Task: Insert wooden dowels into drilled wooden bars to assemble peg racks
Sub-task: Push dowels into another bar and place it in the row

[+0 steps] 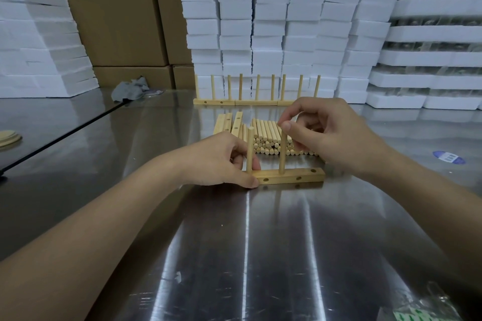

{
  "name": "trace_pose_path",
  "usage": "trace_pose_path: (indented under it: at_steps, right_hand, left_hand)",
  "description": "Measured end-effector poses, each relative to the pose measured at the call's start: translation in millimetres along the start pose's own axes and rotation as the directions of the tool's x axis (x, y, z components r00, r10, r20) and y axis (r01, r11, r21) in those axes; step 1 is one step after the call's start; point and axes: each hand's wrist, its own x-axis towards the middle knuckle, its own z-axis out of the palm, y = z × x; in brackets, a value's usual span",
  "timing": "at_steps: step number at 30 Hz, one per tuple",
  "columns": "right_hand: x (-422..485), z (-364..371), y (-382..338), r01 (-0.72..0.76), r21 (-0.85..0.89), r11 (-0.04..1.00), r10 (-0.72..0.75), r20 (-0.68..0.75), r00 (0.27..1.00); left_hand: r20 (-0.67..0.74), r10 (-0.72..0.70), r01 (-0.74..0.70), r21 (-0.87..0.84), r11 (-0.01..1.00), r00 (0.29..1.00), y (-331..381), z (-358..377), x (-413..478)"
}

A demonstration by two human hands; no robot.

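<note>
Stainless table under you, scuffed and glaring with reflected light. White foam blocks are stacked high along the back and both sides, with brown boxes at back left and a grey rag lying in front of them. A blue sticker lies on the table at far right.

Finished racks stand end to end against the foam, pegs upright. Nearer you lie spare bars and, just beside them to the right, a pile of loose dowels with their ends toward you.

Work piece: one bar lies flat across the table in front of the pile, round holes showing on its front face and one on top near its right end.

Your left hand grips the bar's left end, thumb on the front face, fingers curled behind. The first dowel stands upright in the bar just beside that hand.

Your right hand pinches the top of the second dowel between thumb and forefinger, other fingers loosely curled. That dowel stands upright at mid-bar, foot at the bar's top face — seating depth cannot be judged.
</note>
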Motion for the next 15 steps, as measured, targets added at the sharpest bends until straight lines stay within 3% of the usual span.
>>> trace_pose_path:
  at_steps: [9, 12, 15]
  right_hand:
    - [0, 0, -3, -0.027, 0.002, 1.0, 0.027, 0.0, 1.0]
    - [0, -2, -5, -0.023, -0.01, 1.0, 0.023, -0.013, 1.0]
    - [-2, -3, -6, -0.017, -0.014, 1.0, 0.017, -0.014, 1.0]
  left_hand:
    - [-0.004, 0.003, -0.003, 0.001, 1.0, 1.0, 3, 1, 0]
    - [0.088, -0.022, 0.02, 0.031, 0.999, 0.996, 9, -14, -9]
    - [0.028, -0.036, 0.039, -0.104, 0.994, 0.999, 9, -40, -19]
